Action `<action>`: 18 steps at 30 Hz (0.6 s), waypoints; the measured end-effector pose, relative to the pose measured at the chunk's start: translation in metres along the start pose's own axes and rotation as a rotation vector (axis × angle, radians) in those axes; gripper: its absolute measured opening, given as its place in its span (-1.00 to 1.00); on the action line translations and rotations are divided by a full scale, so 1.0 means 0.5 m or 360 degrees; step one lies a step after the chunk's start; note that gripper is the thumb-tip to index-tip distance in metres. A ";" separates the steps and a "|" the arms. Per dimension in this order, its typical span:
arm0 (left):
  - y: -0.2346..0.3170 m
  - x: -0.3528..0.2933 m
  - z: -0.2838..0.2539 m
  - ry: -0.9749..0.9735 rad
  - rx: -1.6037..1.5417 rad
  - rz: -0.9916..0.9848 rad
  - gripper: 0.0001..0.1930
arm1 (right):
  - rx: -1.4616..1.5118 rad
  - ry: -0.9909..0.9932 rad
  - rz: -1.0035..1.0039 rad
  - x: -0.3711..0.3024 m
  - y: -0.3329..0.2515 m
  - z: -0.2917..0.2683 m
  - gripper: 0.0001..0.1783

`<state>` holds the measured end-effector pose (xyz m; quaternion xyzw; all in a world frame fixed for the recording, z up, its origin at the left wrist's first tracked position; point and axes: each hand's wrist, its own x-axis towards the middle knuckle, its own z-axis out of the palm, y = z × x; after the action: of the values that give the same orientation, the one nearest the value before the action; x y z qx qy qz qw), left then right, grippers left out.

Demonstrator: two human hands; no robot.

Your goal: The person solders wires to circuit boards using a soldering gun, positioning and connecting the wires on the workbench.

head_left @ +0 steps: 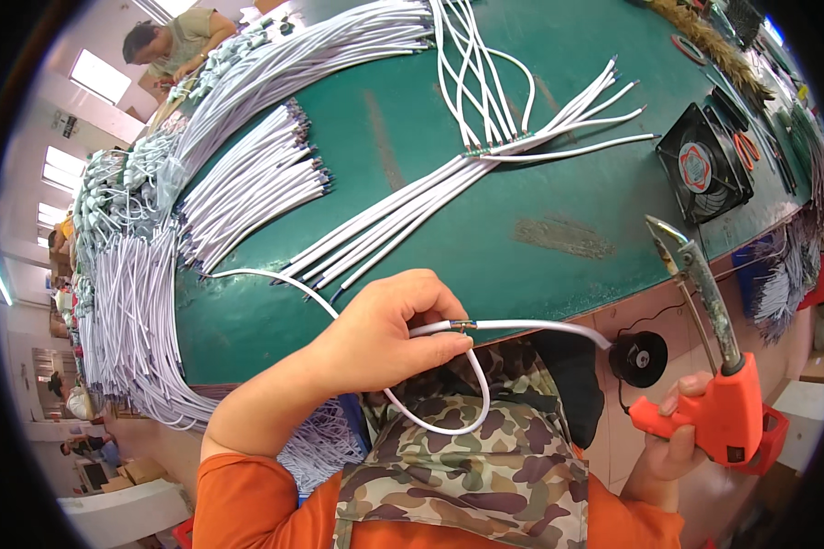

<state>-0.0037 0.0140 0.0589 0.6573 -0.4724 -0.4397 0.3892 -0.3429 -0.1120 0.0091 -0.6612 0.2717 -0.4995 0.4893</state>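
Left hand (389,322) has its thumb and fingers pinched narrow on the white cable (540,325) at the front edge of the green table (421,261), right beside its small dark joint (464,325), probably so that spot sits steady in plain sight while the slack loops below. Right hand (679,432) has fingers curled round the grip of the orange soldering gun (732,412), hot end up and well apart from the cable, I'd guess to spare the white jacket.
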 end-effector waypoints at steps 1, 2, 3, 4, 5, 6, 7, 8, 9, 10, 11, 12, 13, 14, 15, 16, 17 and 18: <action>0.001 -0.004 0.003 0.0038 0.0012 0.0018 -0.81 | -0.0033 0.0055 -0.0104 0.006 -0.001 0.002 -0.36; 0.002 -0.007 0.004 0.0047 0.0047 0.0092 -0.82 | 0.0003 -0.0028 -0.0141 0.013 -0.004 0.002 -0.38; 0.003 -0.010 0.006 0.0062 0.0077 0.0173 -0.83 | 0.0006 -0.0026 -0.0151 0.016 -0.007 0.004 -0.38; 0.004 -0.011 0.008 0.0078 0.0075 0.0179 -0.85 | 0.0041 -0.0050 -0.0121 0.016 -0.009 0.007 -0.38; 0.005 -0.013 0.007 0.0067 0.0079 0.0189 -0.85 | 0.0058 -0.0088 -0.0141 0.015 -0.013 0.010 -0.38; 0.007 -0.016 0.008 0.0075 0.0010 0.0149 -0.86 | 0.0078 -0.0075 -0.0095 0.013 -0.018 0.012 -0.38; 0.008 -0.018 0.008 0.0073 -0.0078 0.0071 -0.86 | 0.0061 -0.0033 0.0024 0.008 -0.025 0.015 -0.34; 0.010 -0.020 0.007 0.0084 -0.0050 0.0112 -0.86 | 0.0045 0.0010 0.0144 0.006 -0.031 0.018 -0.30; 0.010 -0.023 0.006 0.0074 -0.0007 0.0143 -0.86 | 0.0050 0.0013 0.0139 0.004 -0.035 0.020 -0.30; 0.010 -0.025 0.005 0.0064 0.0036 0.0176 -0.86 | 0.0044 0.0014 0.0176 0.003 -0.039 0.021 -0.29; 0.009 -0.028 0.004 0.0066 0.0041 0.0182 -0.86 | 0.0041 0.0015 0.0206 0.002 -0.040 0.021 -0.28; 0.007 -0.031 0.004 0.0067 0.0011 0.0171 -0.85 | 0.0040 0.0014 0.0206 0.001 -0.041 0.019 -0.28; 0.006 -0.032 0.005 0.0069 -0.0020 0.0161 -0.84 | 0.0032 0.0003 0.0194 0.000 -0.039 0.015 -0.28; 0.005 -0.035 0.005 0.0076 -0.0016 0.0170 -0.84 | 0.0013 -0.0001 0.0189 -0.003 -0.035 0.011 -0.28; 0.004 -0.036 0.005 0.0065 -0.0054 0.0133 -0.85 | 0.0030 -0.0012 0.0169 -0.005 -0.030 0.006 -0.28; 0.004 -0.035 0.006 0.0055 -0.0092 0.0098 -0.87 | 0.0011 -0.0032 0.0073 -0.007 -0.023 0.001 -0.32; 0.004 -0.035 0.006 0.0068 -0.0085 0.0109 -0.87 | -0.0007 -0.0053 -0.0027 -0.008 -0.017 -0.003 -0.36; 0.005 -0.030 0.005 0.0042 -0.0309 0.0227 -0.89 | 0.0008 -0.0065 -0.0053 -0.007 -0.010 -0.005 -0.36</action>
<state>-0.0094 0.0273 0.0633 0.5869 -0.4681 -0.4459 0.4874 -0.3471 -0.1081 0.0121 -0.6744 0.2494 -0.4948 0.4880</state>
